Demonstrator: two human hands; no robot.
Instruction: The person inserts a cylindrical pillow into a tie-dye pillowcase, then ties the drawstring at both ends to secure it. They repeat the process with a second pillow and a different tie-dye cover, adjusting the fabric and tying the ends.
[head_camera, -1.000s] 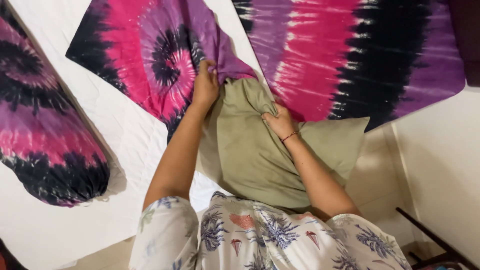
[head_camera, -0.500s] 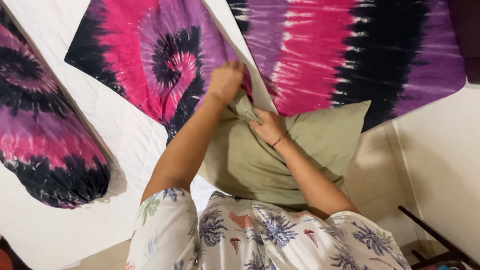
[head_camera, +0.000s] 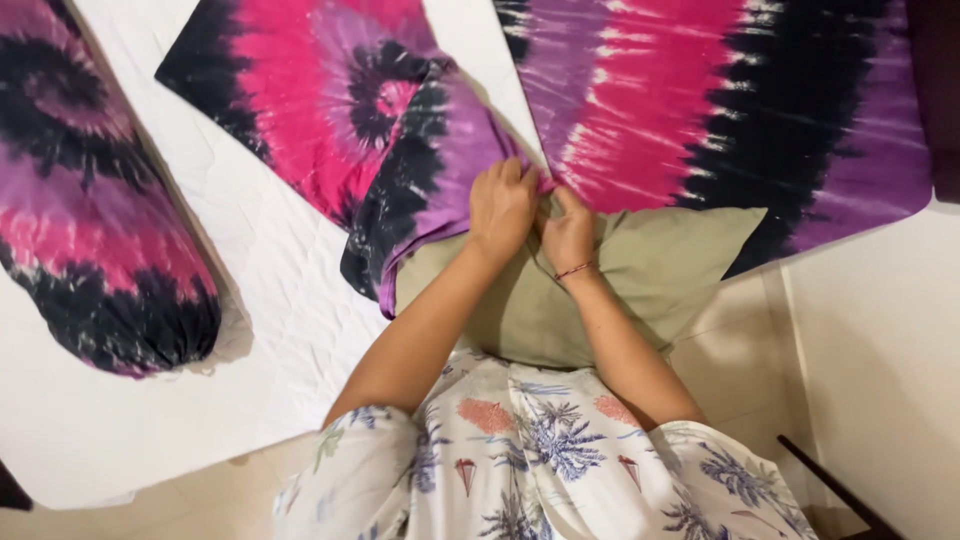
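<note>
An olive green pillow (head_camera: 660, 275) lies at the near edge of a white bed (head_camera: 270, 300), against my body. A tie-dye pillowcase (head_camera: 330, 110) in pink, purple and black lies on the bed, its open end bunched over the pillow's upper left corner. My left hand (head_camera: 503, 205) grips that purple edge of the pillowcase at the pillow's top. My right hand (head_camera: 568, 232), with a thin red bracelet at the wrist, pinches fabric right beside it, touching the left hand. The pillow's top left corner is hidden under the pillowcase.
A second tie-dye cloth (head_camera: 730, 110) is spread on the bed at the right. A tie-dye covered bolster (head_camera: 90, 210) lies at the left. Beige floor tiles (head_camera: 740, 340) show below the bed edge, and a dark slanted bar (head_camera: 835, 490) sits at the lower right.
Both hands have moved up to the pillow's top edge and come together. The pillowcase's purple and black opening has been pulled down over the pillow's upper left corner.
</note>
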